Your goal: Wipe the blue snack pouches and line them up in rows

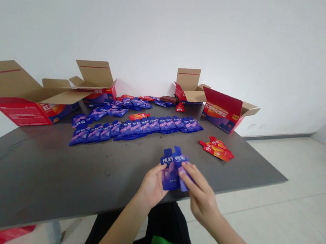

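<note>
Near the table's front edge my left hand (152,185) grips a blue-purple pouch (169,179) by its left side, printed face up. My right hand (202,194) pinches another blue-purple pouch (179,158), which overlaps the first one on the right. Whether further pouches lie behind these two is hidden. Beyond my hands, a long overlapping row of blue pouches (153,125) runs across the table. A small pile of red-orange pouches (217,148) lies to the right, past my right hand.
Open cartons stand at the left (32,113), back left (103,94), back (180,92) and right (222,112). Loose blue pouches (117,109) and a red pouch (138,116) lie behind the row. The grey table (58,177) ends just before my legs.
</note>
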